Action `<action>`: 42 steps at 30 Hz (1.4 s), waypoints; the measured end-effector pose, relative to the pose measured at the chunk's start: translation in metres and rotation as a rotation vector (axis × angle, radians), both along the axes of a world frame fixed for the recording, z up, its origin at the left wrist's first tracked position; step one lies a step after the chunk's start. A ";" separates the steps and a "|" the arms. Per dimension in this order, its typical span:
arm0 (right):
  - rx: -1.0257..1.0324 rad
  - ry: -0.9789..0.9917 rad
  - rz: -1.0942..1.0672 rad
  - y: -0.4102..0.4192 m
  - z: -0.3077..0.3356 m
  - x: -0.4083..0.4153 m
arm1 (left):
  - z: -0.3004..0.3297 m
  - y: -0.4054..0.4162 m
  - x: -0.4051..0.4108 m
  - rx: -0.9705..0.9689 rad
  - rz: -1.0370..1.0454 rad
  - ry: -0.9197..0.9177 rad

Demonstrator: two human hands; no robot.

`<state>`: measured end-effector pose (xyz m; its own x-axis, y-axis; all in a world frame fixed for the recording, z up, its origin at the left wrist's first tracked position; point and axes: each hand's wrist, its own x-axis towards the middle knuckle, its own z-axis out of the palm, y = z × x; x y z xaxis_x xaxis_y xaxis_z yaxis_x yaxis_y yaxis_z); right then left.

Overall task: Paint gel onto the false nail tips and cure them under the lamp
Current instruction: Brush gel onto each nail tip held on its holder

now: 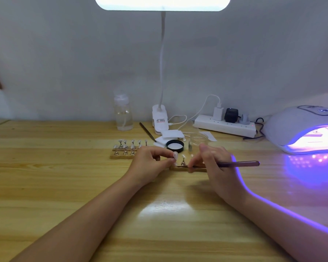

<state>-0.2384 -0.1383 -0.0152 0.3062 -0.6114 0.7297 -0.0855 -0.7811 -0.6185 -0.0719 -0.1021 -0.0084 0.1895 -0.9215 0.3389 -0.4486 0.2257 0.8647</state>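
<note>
Fingers (170,160) of left hand (150,165) pinching nail tip (175,155) upright over worktop (64,176) | right hand (214,159) gripping brush (239,164), lying crosswise, bristles pointing left toward tip, just beside | lit lamp (301,127) sitting well right, nearer right hand.

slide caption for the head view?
Left hand pinches a false nail tip while right hand holds a brush beside the lit curing lamp.

Glossy wooden table (83,186); shiny metal nail stands (125,146).
</note>
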 end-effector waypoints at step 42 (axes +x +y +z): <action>0.103 0.008 -0.021 0.004 0.001 -0.001 | -0.002 -0.001 0.000 -0.001 -0.006 -0.015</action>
